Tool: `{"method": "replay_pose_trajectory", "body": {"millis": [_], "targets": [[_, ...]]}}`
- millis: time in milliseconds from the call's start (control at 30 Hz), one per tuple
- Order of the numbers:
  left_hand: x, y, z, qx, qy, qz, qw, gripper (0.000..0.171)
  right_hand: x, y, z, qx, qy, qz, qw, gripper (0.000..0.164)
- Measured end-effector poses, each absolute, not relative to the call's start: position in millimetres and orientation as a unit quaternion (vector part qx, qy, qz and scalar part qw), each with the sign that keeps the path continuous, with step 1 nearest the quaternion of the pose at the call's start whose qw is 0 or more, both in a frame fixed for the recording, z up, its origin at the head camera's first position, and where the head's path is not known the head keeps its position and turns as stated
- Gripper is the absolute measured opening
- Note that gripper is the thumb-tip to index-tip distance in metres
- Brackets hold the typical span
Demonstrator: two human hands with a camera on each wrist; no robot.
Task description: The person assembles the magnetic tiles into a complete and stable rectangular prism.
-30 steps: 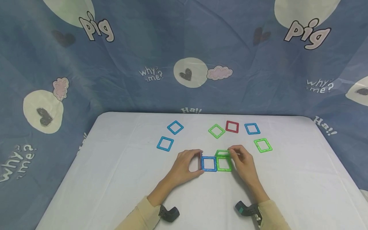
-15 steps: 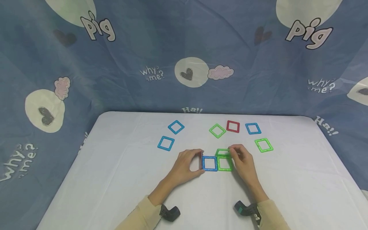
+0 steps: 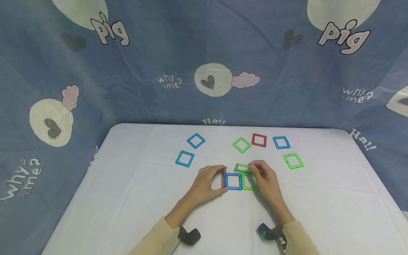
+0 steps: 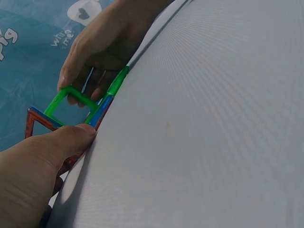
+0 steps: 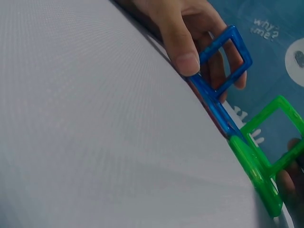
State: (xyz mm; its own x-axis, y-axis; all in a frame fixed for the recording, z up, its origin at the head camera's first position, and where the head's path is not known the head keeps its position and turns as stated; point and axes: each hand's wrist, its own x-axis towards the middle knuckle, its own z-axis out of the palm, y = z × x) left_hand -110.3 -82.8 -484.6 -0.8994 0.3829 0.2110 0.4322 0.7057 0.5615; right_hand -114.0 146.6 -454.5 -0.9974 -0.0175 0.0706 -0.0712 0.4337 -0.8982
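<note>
My left hand grips an upright square magnetic tile between thumb and fingers; its frame looks red in the left wrist view and blue in the right wrist view. That tile stands at the left edge of a flat blue tile, under which a reddish layer shows. A flat green tile adjoins it on the right. My right hand pinches another green tile by its right side, raised and tilted at the back edge of the flat pair. Fingers partly hide both green tiles.
Loose tiles lie farther back: two blue ones at left, then a green, a red, a blue and a green tile toward the right. A patterned blue cloth hangs behind the white table.
My right hand has shifted left, carrying the raised green tile partly past the flat green one toward the blue one. My left hand stays in place with the upright tile.
</note>
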Motion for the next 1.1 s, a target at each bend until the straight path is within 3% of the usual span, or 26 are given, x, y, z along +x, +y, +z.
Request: {"method": "replay_pose_trajectory", "body": {"millis": [667,1100], "targets": [[-108.0,-81.0,-484.7,-0.207,-0.923,-0.325,0.015,0.071,-118.8,145.2,-472.9,0.050,-0.843,0.535,0.032,0.025],[-109.4,-80.4,-484.6,-0.219,-0.926,-0.307,0.029,0.072,-121.1,144.4,-473.2,0.066,-0.837,0.542,0.033,0.025]]}}
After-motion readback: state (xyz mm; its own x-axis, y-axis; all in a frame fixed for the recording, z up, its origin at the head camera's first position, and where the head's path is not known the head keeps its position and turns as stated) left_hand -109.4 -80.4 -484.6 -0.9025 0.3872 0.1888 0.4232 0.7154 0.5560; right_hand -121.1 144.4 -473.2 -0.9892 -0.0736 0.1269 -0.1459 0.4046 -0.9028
